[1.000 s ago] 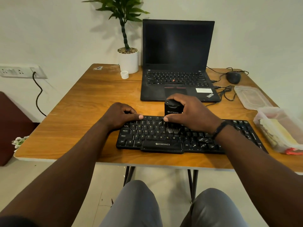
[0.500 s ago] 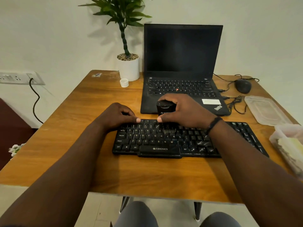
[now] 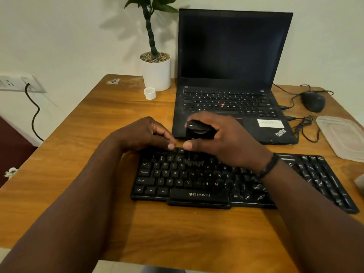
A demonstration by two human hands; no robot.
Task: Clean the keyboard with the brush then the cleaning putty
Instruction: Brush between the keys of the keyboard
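Observation:
A black Zebronics keyboard (image 3: 199, 186) lies on the wooden table (image 3: 94, 123) in front of me. My right hand (image 3: 222, 142) grips a black block-shaped brush (image 3: 199, 132), whose dark bristles touch the number and top letter rows near the keyboard's middle. My left hand (image 3: 141, 134) rests on the keyboard's upper left edge with fingers curled and the thumb on the function-key row, steadying it. White specks dot the keys on the keyboard's right half. The putty is not visible.
An open black laptop (image 3: 232, 75) stands just behind the keyboard. A white potted plant (image 3: 156, 73) and a small white cap (image 3: 150, 93) sit at the back left. At the right are a black mouse (image 3: 313, 101) with cables and a clear plastic lid (image 3: 340, 136).
The brush and my right hand have shifted left along the upper key rows. The camera has tilted down and closer, so the plastic container at the right edge has left the view.

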